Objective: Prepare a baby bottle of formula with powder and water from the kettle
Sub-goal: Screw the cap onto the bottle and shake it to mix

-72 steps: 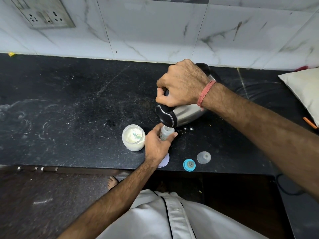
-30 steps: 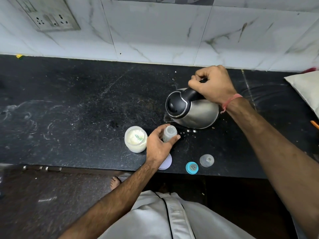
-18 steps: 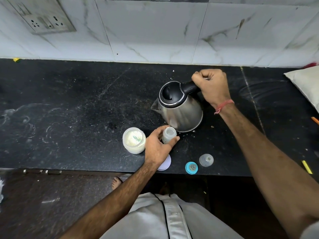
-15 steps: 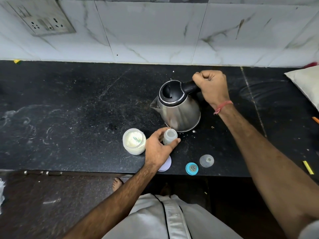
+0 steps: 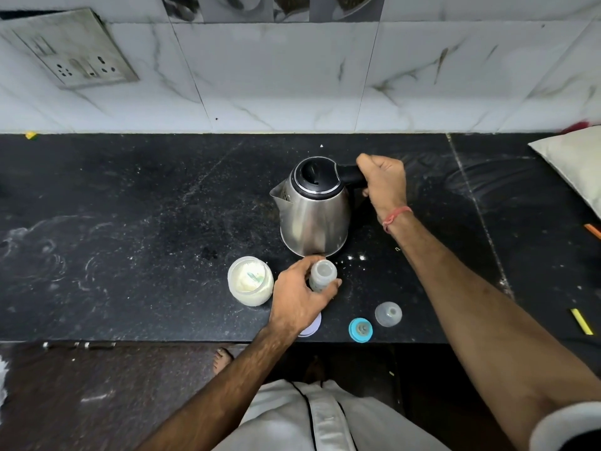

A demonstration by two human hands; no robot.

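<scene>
Right hand (image 5: pixel 383 183) is gripping the upright kettle (image 5: pixel 313 206); left hand (image 5: pixel 300 296) is clasping the open bottle (image 5: pixel 322 275). Capping seems left.

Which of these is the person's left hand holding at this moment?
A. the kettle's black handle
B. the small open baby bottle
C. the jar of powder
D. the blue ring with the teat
B: the left hand curls its fingers and thumb round the small open baby bottle standing on the counter, while the right hand grips the handle of the kettle.
</scene>
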